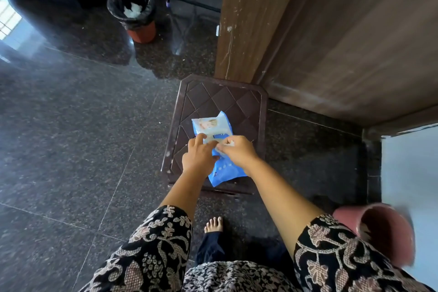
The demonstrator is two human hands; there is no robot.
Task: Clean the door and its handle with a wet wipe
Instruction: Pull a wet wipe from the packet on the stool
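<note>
A: What's closest to the camera?

B: Two sleeves in a black-and-cream floral print, bare forearms reaching forward, and one bare foot [214, 224] on the dark speckled floor [71, 137]. At the lower right, a blurred pink plastic vessel [379, 232] lies with its open mouth toward the camera.

A: And the hands?

B: Both are down on a blue pack of wet wipes [219, 147]. The left hand [198, 155] is spread loosely, its fingertips pressing the pack's top face and holding it flat. The right hand [237, 152] is pinched closed, thumb and fingers gripping a white wet wipe [226, 143] at the pack's opening. How much of the wipe is out, I cannot tell.

A: Where does the pack sit?

B: On a low dark brown plastic stool [213, 99] with a diamond-patterned top. The pack lies lengthwise, near end toward the person, far end showing a pale printed picture.

A: The door?

B: Just beyond the stool and to the right: a brown wooden door [355, 42], its face running off to the upper right. Its near edge [239, 19] shows pale scuffs and drips. The handle is out of frame.

A: Farther still?

B: A red-brown bin [135, 12] lined with a black bag, white crumpled material inside, well apart from the stool at upper left.
</note>
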